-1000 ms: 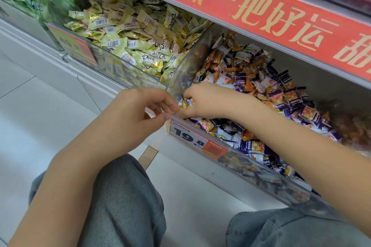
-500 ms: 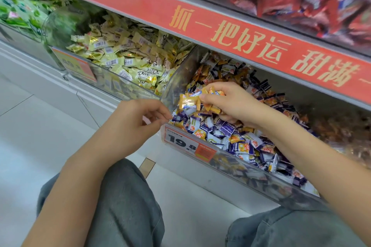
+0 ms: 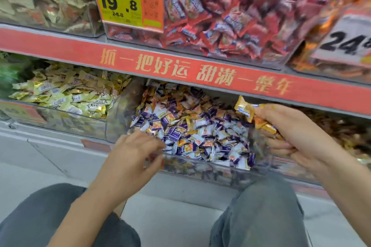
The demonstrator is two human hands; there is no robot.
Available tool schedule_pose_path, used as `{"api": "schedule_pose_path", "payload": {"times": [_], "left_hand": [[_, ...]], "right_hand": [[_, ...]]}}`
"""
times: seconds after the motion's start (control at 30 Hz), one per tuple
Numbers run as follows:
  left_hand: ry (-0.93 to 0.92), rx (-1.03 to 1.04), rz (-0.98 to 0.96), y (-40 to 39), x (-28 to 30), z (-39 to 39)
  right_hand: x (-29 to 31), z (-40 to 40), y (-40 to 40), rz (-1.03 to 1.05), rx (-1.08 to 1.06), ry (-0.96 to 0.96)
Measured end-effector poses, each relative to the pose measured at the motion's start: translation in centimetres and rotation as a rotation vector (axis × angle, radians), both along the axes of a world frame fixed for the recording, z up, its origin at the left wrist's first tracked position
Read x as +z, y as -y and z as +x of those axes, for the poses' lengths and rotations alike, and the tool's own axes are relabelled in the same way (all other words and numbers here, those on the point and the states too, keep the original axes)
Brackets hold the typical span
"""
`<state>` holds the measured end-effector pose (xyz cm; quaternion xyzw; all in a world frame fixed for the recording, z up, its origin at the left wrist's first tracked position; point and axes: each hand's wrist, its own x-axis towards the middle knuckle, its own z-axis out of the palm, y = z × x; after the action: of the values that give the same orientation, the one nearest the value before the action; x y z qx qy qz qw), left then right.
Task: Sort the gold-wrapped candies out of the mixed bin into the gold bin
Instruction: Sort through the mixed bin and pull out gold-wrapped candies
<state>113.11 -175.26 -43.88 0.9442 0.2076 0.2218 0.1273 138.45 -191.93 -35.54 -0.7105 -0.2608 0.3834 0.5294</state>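
The mixed bin [image 3: 212,168] is a clear box in the middle of the lower shelf, filled with purple, white and orange-gold candies [image 3: 186,126]. My right hand [image 3: 299,134] hovers over the bin's right end and grips several gold-wrapped candies [image 3: 248,110], which stick out to the left of the fingers. My left hand [image 3: 132,152] rests at the bin's front left rim, its fingers relaxed and holding nothing I can see; it is blurred. A bin of pale gold candies [image 3: 66,94] stands to the left. A bin of dark gold-brown candies [image 3: 337,132] lies to the right, behind my right hand.
A red shelf strip with gold lettering [image 3: 190,68] runs above the lower bins. The upper shelf holds red-wrapped candies [image 3: 220,14] with a yellow 19.8 price tag [image 3: 124,0]. My knees in grey trousers [image 3: 261,212] are below, over a pale floor.
My right hand has lifted gold candies out of the mixed bin and carried them rightward. The left hand stays at the bin's front. The view has tilted upward.
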Motion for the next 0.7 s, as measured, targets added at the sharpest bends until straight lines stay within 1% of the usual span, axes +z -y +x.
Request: {"api": "schedule_pose_path", "payload": {"times": [0.1, 0.17, 0.23, 0.3, 0.37, 0.43, 0.5, 0.53, 0.57, 0.6, 0.63, 0.67, 0.7], "left_hand": [[0.003, -0.018, -0.034, -0.3, -1.0, 0.2], [0.018, -0.004, -0.065, -0.8, -1.2, 0.1], [0.028, -0.004, -0.063, -0.8, -1.3, 0.3], [0.042, -0.005, -0.056, -0.8, -1.4, 0.4], [0.061, 0.006, -0.072, -0.8, -1.5, 0.4], [0.084, 0.006, -0.083, -1.0, -1.8, 0.2], [0.095, -0.005, -0.106, -1.1, -2.0, 0.0], [0.091, -0.006, -0.121, -1.1, -2.1, -0.2], [0.083, -0.005, -0.128, -1.1, -2.2, -0.3], [0.078, -0.002, -0.128, -1.0, -2.1, -0.4], [0.078, -0.002, -0.127, -1.0, -2.0, -0.4], [0.08, -0.005, -0.129, -0.9, -1.8, -0.4], [0.087, -0.016, -0.124, -0.9, -1.7, -0.3]], "right_hand": [[-0.8, 3.2, 4.9, -0.025, -0.188, 0.069], [-1.8, 5.5, 7.1, -0.084, -0.338, 0.178], [-2.6, 7.2, 8.3, -0.135, -0.421, 0.313], [-3.1, 8.3, 8.6, -0.171, -0.35, 0.398], [-3.4, 9.1, 8.8, -0.194, -0.266, 0.366], [-3.9, 9.9, 9.1, -0.209, -0.286, 0.342], [-4.6, 10.4, 9.6, -0.241, -0.28, 0.436], [-5.0, 10.5, 9.6, -0.25, -0.213, 0.529], [-5.6, 10.6, 9.5, -0.257, -0.095, 0.615], [-6.3, 10.8, 9.1, -0.307, 0.069, 0.686], [-7.1, 11.3, 8.5, -0.41, 0.235, 0.749], [-8.0, 11.9, 7.9, -0.562, 0.382, 0.794], [-8.7, 12.8, 7.1, -0.697, 0.479, 0.805]]}}
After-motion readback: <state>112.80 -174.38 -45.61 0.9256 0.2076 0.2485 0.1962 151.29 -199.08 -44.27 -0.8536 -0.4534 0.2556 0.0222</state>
